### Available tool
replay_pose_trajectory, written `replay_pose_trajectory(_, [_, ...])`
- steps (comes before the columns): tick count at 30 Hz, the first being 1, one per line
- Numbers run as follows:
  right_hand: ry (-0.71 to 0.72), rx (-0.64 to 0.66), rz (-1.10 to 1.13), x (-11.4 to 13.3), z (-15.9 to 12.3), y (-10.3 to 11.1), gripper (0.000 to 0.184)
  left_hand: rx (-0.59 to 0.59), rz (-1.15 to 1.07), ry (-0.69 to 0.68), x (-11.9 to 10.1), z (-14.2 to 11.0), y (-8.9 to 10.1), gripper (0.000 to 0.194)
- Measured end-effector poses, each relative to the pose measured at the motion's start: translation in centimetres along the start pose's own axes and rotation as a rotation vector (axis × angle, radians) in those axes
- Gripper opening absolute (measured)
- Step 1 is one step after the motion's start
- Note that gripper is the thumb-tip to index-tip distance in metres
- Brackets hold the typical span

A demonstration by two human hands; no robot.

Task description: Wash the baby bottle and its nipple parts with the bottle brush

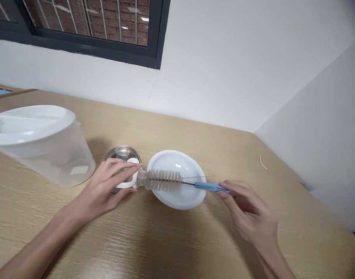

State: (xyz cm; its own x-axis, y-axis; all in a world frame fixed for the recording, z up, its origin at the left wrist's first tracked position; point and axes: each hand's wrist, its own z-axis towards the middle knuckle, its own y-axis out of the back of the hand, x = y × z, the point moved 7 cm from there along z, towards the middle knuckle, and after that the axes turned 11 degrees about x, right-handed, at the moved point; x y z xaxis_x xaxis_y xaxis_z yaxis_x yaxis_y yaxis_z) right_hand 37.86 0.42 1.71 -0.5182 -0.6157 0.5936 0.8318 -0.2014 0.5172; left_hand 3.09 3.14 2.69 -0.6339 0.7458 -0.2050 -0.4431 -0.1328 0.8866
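My left hand [112, 184] grips a small white piece [133, 181] that looks like a bottle collar; most of it is hidden by the fingers. In my right hand [249, 211], thumb and fingers pinch the blue handle of a bottle brush [211, 187]. The brush lies level, its pale bristles pointing left, their tip at the white piece. Whether the tip goes inside is unclear. Below the bristles stands a white bowl [177, 199]. Partly behind my left hand is a round metal dish [109, 155] with a clear item and a small white round piece in it.
A tall translucent plastic container [64, 155] with a white lid stands at the left. On the right of the wooden table [171, 248] lies a thin pale strip [262, 162]. White walls [218, 69] border the table, with a dark-framed window [154, 54] above.
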Motion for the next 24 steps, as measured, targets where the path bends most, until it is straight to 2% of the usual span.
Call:
replay_pose_trajectory(3, [-0.004, 0.033, -0.02, 0.5, -0.2, 0.1, 0.027, 0.015, 0.002, -0.003, -0.2, 0.1, -0.1, 0.053])
replay_pose_trajectory(6, [-0.144, 0.048, -0.012, -0.1, -0.6, 0.2, 0.014, 0.0, -0.001, -0.028, -0.5, 0.0, 0.1, 0.057])
replay_pose_trajectory(7, [-0.2, 0.065, -0.008, -0.5, -0.8, 0.1, 0.017, -0.005, 0.009, -0.039, -0.7, 0.0, 0.1, 0.059])
replay_pose_trajectory(9, [-0.287, 0.125, -0.008, -1.0, -1.0, -0.3, 0.045, -0.003, 0.038, -0.051, -0.9, 0.0, 0.1, 0.063])
replay_pose_trajectory(11, [-0.308, 0.169, -0.001, -1.2, -0.9, -0.7, 0.058, 0.007, 0.069, -0.053, -0.9, -0.1, -0.1, 0.064])
replay_pose_trajectory(12, [-0.299, 0.171, 0.018, -1.1, -0.8, -0.8, 0.054, 0.011, 0.082, -0.05, -0.8, -0.1, -0.1, 0.064])
replay_pose_trajectory(14, [-0.264, 0.139, 0.088, -0.9, -0.3, -0.8, 0.03, 0.011, 0.102, -0.043, -0.6, -0.1, -0.2, 0.063])
replay_pose_trajectory(15, [-0.244, 0.109, 0.121, -0.7, -0.1, -0.7, 0.024, 0.006, 0.106, -0.038, -0.4, -0.2, -0.2, 0.062])
replay_pose_trajectory(17, [-0.213, 0.055, 0.139, -0.6, 0.1, -0.5, 0.031, -0.005, 0.103, -0.029, -0.2, -0.1, -0.1, 0.061])
replay_pose_trajectory(21, [-0.244, 0.048, 0.063, -1.2, -0.4, -0.4, 0.024, -0.013, 0.097, -0.049, -0.4, 0.0, 0.0, 0.058])
replay_pose_trajectory(24, [-0.31, 0.106, 0.002, -1.8, -1.1, -0.6, 0.044, -0.001, 0.093, -0.075, -0.7, 0.2, 0.1, 0.058])
